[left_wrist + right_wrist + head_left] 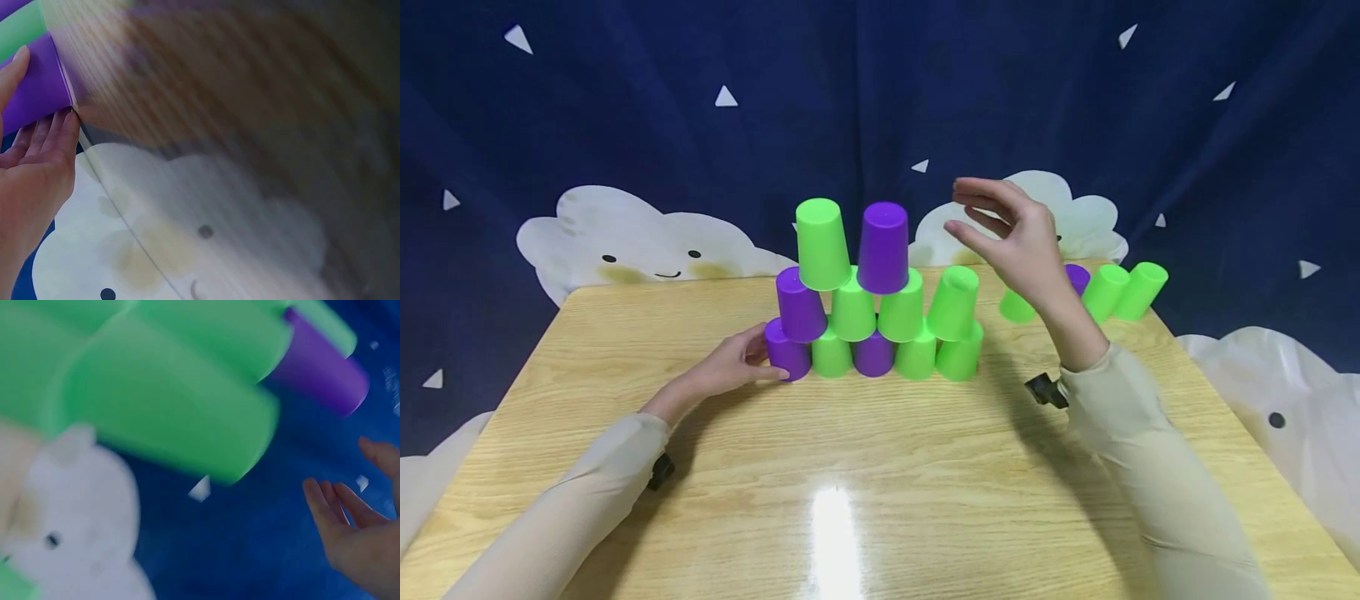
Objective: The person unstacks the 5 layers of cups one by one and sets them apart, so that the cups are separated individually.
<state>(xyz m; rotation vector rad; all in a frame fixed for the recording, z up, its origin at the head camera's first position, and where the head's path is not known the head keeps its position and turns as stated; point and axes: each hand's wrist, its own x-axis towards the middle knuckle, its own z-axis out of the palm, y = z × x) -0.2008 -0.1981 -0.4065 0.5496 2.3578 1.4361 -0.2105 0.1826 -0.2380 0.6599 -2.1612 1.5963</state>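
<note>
Left hand [737,363] grips a purple cup [789,353] left of centre; right hand [1017,240], right of centre, fingers relaxed and parted. Wood-grain table [925,467] fills lower frame; cloud-printed navy curtain [820,100] above. Three-row stack of inverted cups [853,312] stands mid-frame, insides hidden; more cups [1142,292] farther right.

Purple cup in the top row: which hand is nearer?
Right. The right hand is raised, apart, right of the top purple cup; the left hand holds the bottom-left purple cup, lower left.

Glare whitens part of the table [940,483]; sleeves [587,475] cast soft shadows. Both wrist views are dimmer, with cups [181,400] blurred in the right.
</note>
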